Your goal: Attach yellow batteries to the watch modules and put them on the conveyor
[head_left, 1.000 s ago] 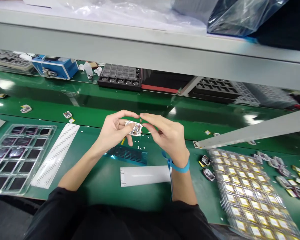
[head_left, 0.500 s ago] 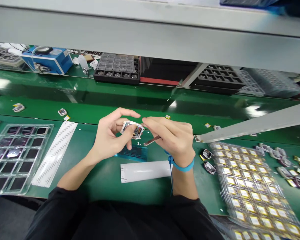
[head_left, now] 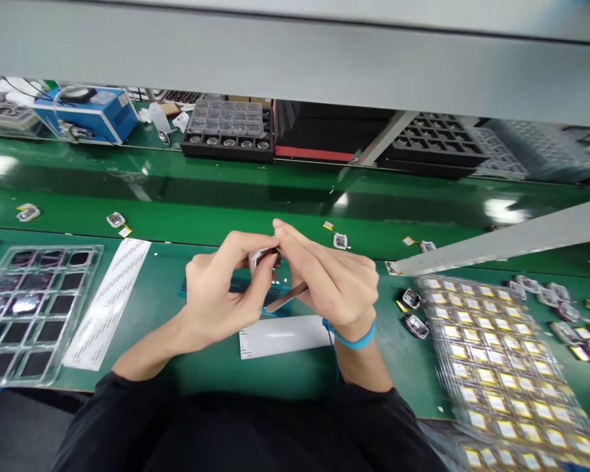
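1. Both hands meet over the middle of the green bench. The left hand [head_left: 216,298] pinches a small white watch-like case [head_left: 262,257] between thumb and fingers; the case sits just off the bench, at the centre of view.
2. The right hand [head_left: 339,282] is closed around a thin brown stick tool [head_left: 286,298], fingertips pressed against the case from 3 o'clock. The tool lies along the palm, its free end pointing toward 7 o'clock. A blue wrist strap [head_left: 350,335] circles this wrist.
3. Step in hand, by my reading: fitting or pressing a small part into the case, fingertips doing the work; what they cover is hidden.
4. Next move likely calls for a steady left pinch and a light, exact push, with the tool tip brought round to the case.
5. Around: white paper strip [head_left: 285,335] at 6 o'clock; blue grid piece [head_left: 236,287] under the hands; clear tray of dark squares [head_left: 24,308] at 9 o'clock; sheet of yellow cells [head_left: 496,367] at 4 o'clock; loose cases [head_left: 413,311] beside it.
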### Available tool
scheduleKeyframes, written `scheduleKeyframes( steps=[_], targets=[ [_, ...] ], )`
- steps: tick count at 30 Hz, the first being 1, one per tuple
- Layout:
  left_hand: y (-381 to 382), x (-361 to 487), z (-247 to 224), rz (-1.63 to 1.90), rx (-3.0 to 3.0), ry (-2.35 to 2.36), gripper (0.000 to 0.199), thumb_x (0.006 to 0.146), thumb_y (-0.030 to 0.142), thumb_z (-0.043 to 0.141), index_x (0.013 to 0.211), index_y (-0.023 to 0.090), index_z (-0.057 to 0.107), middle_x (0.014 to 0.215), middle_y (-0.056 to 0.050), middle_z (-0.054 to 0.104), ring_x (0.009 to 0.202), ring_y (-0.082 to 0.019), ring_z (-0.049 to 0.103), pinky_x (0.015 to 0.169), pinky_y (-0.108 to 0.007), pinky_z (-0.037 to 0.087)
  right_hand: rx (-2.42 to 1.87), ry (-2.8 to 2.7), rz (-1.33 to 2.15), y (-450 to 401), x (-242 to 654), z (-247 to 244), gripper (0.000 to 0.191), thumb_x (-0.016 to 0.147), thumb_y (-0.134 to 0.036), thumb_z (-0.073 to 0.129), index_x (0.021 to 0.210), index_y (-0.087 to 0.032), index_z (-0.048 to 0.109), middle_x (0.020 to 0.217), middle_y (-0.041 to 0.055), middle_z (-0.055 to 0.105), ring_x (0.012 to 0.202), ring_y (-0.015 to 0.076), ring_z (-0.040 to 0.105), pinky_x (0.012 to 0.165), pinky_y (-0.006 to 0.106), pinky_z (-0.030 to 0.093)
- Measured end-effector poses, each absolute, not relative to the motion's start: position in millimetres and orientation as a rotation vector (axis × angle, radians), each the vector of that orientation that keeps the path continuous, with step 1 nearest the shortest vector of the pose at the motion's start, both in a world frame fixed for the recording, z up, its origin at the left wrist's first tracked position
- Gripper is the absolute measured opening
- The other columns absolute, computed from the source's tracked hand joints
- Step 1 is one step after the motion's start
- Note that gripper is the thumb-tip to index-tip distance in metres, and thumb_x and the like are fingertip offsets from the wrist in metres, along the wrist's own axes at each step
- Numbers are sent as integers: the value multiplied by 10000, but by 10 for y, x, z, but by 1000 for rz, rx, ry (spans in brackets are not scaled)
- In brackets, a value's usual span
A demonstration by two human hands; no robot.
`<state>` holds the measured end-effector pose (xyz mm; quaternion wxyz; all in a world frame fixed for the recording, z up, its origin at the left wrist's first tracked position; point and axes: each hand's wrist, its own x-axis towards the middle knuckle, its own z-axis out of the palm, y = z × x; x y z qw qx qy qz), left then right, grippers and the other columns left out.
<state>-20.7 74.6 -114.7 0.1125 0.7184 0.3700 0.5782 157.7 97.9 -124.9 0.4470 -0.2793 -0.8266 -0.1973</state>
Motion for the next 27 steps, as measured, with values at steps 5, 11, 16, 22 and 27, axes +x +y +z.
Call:
scheduleKeyframes(
  steps=[5, 11, 16, 22, 27],
  targets=[
    [773, -216, -1158, 1743, 2063, 1061, 179, 935, 26, 702, 1023, 180, 684, 741, 67, 735, 580, -61, 730, 566, -122, 573, -773, -2011, -366, 906, 1532, -1202, 424, 1016, -67, 588, 1407, -192, 692, 1234, 86, 829, 915, 201, 851, 675, 247, 658],
    [700, -213, -1136, 1722, 1947, 918, 192, 934, -4, 690, 981, 180, 663, 695, 71, 697, 550, -89, 735, 522, -154, 586, -830, -1925, 419, 836, 1530, -1025, 264, 1102, -258, 551, 1163, -238, 807, 982, 12, 867, 765, 151, 817, 684, 243, 662],
    [680, -207, -1137, 1721, 1895, 875, 194, 939, -2, 685, 975, 186, 654, 761, 54, 709, 532, -85, 726, 495, -163, 587, -760, -1786, 744, 876, 1444, -1034, 263, 1089, -362, 595, 1072, -236, 825, 740, -34, 791, 549, 90, 678, 532, 192, 550],
    [608, -172, -1143, 1722, 1794, 905, 198, 994, 125, 728, 1110, 262, 644, 736, 69, 714, 516, -104, 725, 488, -185, 604, -724, -1666, 959, 962, 1351, -1110, 390, 1069, -501, 597, 963, -225, 852, 735, -9, 778, 587, 120, 684, 545, 230, 556],
    [506, -180, -1083, 1724, 1813, 923, 276, 999, 161, 740, 1243, 282, 695, 900, 24, 813, 556, -111, 752, 526, -198, 621, -671, -1683, 1005, 901, 1346, -1116, 464, 1052, -581, 595, 920, -211, 841, 700, -5, 748, 562, 121, 638, 525, 248, 539]
  ],
)
